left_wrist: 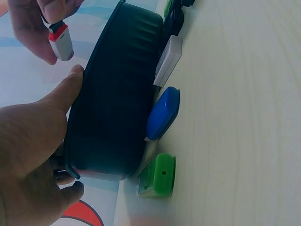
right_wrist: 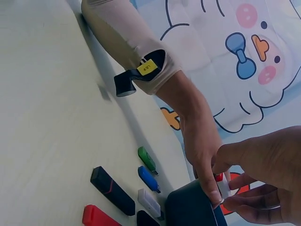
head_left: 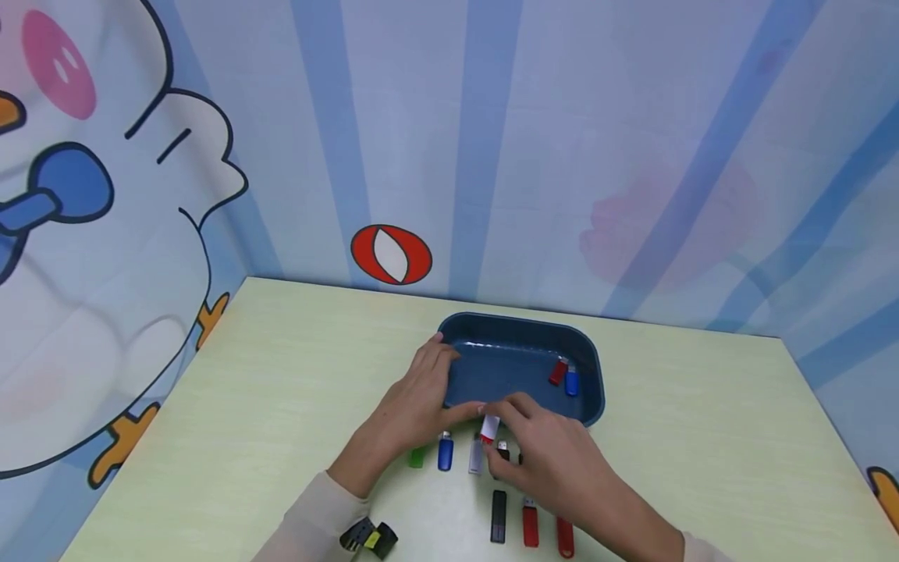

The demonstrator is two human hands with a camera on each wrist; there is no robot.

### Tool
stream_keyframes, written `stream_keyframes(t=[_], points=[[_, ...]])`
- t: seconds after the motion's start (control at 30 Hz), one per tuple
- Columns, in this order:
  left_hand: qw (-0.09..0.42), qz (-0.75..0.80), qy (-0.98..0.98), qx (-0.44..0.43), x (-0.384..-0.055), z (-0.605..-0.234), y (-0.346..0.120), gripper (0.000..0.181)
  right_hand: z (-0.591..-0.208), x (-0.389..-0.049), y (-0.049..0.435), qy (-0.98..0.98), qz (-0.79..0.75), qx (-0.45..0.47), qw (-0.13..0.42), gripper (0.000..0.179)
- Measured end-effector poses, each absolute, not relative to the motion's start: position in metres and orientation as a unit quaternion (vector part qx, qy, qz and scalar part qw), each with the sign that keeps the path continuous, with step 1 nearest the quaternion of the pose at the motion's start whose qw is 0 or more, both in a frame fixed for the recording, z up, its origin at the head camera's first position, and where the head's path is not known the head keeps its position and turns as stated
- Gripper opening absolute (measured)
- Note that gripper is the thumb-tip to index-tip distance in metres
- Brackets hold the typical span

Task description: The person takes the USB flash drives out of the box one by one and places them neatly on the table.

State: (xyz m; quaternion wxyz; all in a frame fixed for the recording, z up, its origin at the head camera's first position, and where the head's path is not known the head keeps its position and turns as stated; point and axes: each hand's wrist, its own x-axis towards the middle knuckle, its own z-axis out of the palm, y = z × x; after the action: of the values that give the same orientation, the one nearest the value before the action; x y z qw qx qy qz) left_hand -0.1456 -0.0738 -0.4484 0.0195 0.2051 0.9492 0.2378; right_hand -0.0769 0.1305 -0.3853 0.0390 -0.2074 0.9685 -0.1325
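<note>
My left hand point(head_left: 414, 398) grips the left end of a dark blue tray point(head_left: 492, 375), its thumb along the near rim and its fingers at the far left side. Over the near rim, my right hand point(head_left: 555, 460) pinches a white and red USB stick point(head_left: 490, 427) between thumb and fingers. In the left wrist view that USB stick point(left_wrist: 62, 44) shows its white end pointing down, close to the left thumb. Inside the tray, toward the right, lie a red USB stick point(head_left: 558, 371) and a blue USB stick point(head_left: 572, 381).
Along the tray's near side lie a green USB stick point(left_wrist: 162, 176), a blue one point(left_wrist: 163, 113) and a white one point(left_wrist: 168, 61). Closer to me are a black stick point(head_left: 498, 517) and two red ones point(head_left: 530, 524). A patterned cloth backdrop point(head_left: 562, 156) stands behind the table.
</note>
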Motion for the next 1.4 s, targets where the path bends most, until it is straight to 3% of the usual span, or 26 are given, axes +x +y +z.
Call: stream_keyframes(t=[0.7, 1.4], points=[[0.028, 0.242, 0.948, 0.206, -0.145, -0.449, -0.075, 0.093, -0.412, -0.064, 0.125, 0.956, -0.137, -0.233, 0.116, 0.055], [0.025, 0.245, 0.947, 0.205, -0.144, -0.448, -0.076, 0.093, -0.434, -0.054, 0.119, 0.940, -0.109, -0.288, 0.146, 0.044]])
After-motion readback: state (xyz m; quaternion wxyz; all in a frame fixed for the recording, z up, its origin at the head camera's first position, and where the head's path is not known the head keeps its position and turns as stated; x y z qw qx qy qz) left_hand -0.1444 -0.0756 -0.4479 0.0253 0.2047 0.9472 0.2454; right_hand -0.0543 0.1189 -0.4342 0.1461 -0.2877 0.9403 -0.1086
